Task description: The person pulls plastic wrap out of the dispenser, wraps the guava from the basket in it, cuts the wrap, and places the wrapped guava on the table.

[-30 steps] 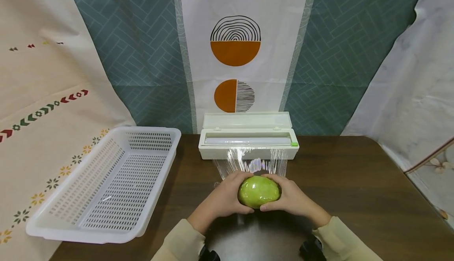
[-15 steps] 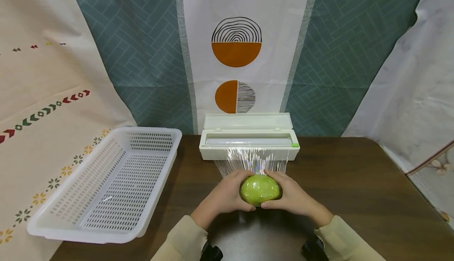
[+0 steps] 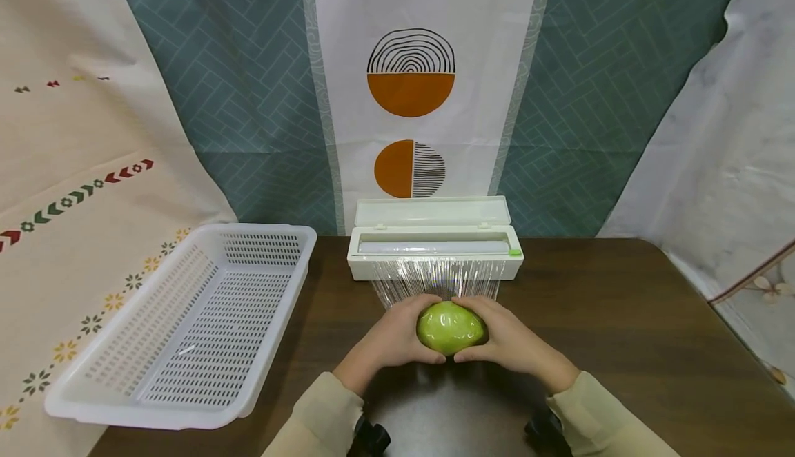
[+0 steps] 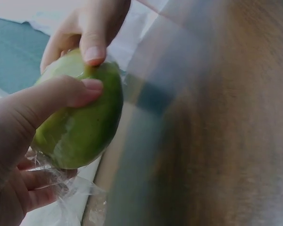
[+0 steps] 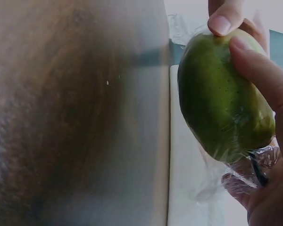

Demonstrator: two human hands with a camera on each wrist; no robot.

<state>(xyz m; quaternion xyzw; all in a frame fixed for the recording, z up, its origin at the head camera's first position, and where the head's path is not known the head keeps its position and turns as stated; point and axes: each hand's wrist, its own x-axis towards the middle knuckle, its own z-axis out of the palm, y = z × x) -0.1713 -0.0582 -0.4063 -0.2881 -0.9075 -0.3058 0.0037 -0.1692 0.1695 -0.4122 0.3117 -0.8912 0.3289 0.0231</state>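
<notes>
Both hands grip a green mango (image 3: 450,328) above the table, in front of a white cling film dispenser (image 3: 366,268). My left hand (image 3: 397,335) holds its left side and my right hand (image 3: 506,338) its right side. In the wrist views both thumbs press on the near face of the mango (image 4: 87,125), and the other fingers curl behind it. Clear cling film (image 5: 226,153) lies tight and shiny over its skin, with loose crumpled film bunched beneath by the fingers. A pleated sheet of film (image 3: 435,279) runs from the dispenser down to the hands.
The dispenser's lid (image 3: 431,212) stands raised, with the film roll (image 3: 435,247) inside and a green slider at its right end. A white perforated plastic basket (image 3: 248,374) stands at the left on the dark wooden table (image 3: 609,333). Patterned cloths hang behind and at the sides.
Both hands have moved the mango slightly away from me, toward the dispenser, and turned it a little. The film between has shortened and its pleats have spread. Dispenser and basket stay put.
</notes>
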